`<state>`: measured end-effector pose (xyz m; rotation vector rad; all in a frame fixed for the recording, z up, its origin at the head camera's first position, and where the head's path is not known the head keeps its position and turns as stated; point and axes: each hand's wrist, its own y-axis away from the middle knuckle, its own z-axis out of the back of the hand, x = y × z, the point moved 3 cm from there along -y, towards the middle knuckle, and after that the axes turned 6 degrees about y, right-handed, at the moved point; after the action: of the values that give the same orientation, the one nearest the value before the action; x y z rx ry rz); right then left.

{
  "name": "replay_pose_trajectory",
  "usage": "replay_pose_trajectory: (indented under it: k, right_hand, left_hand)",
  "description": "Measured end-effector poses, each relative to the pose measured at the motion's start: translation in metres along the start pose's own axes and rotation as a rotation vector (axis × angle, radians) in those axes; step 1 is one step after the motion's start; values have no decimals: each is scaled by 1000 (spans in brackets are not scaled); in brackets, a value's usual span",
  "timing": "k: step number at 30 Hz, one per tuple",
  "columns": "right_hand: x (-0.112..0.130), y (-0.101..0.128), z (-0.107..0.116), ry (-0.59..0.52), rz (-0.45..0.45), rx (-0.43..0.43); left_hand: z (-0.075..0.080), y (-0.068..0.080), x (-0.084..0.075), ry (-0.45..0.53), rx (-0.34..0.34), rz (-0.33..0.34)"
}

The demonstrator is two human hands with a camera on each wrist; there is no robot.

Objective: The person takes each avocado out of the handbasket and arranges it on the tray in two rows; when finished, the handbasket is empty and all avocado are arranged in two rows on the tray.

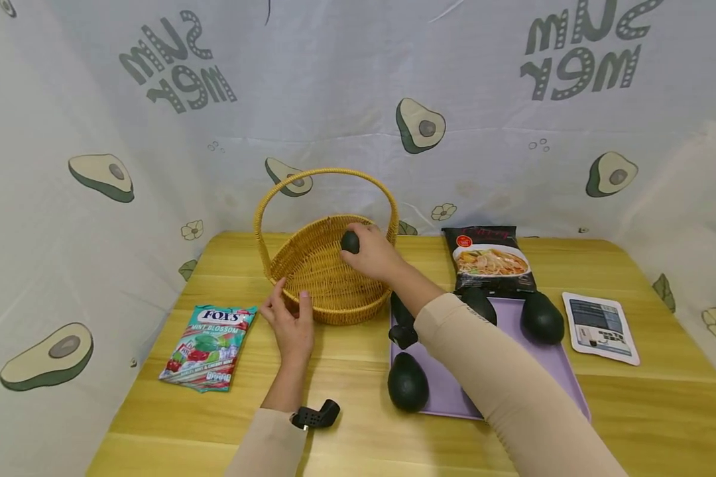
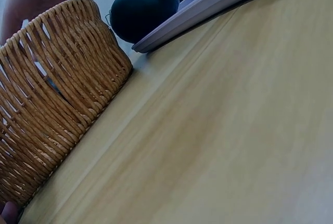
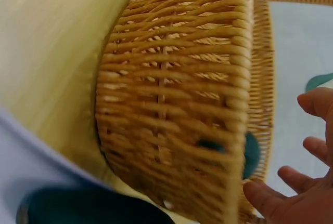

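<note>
- Right hand [image 1: 374,252], frame centre, grips an avocado [image 1: 350,242] over my basket [image 1: 310,265].
- Left hand [image 1: 292,324] rests relaxed, fingers touching the basket's near wall.

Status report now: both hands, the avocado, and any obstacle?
Right hand grips avocado over wicker basket. Left hand open, touching the basket's near rim. Basket looks empty; nothing in the way.

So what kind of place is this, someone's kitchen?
Probably not a kitchen: it looks like a staged recording booth. A wooden table is walled on three sides by avocado-print cloth, and props are laid out neatly: a wicker basket, avocados on a purple tray, snack packets.
</note>
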<state>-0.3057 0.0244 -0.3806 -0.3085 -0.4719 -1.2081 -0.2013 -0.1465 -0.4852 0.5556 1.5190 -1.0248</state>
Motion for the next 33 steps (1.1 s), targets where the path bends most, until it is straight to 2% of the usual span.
replay_pose_trajectory:
  k: [7,11,15,22,33]
  right_hand:
    - [-2,-14,-18,-17,-64,22]
    - [-6,-17,-25,-4,-92,93]
    - [-11,-17,-32,6,-81,145]
    - [-9,-19,-32,10,-44,107]
    - [-7,-10,-30,-30,-73,82]
  left_hand:
    - [-1,-1,1,-18,3,5]
    - [-2,-1,0,-16,8,7]
    - [-1,0,0,-13,9,15]
    - [-1,-1,-1,-14,3,7]
    - [0,0,0,-20,-3,14]
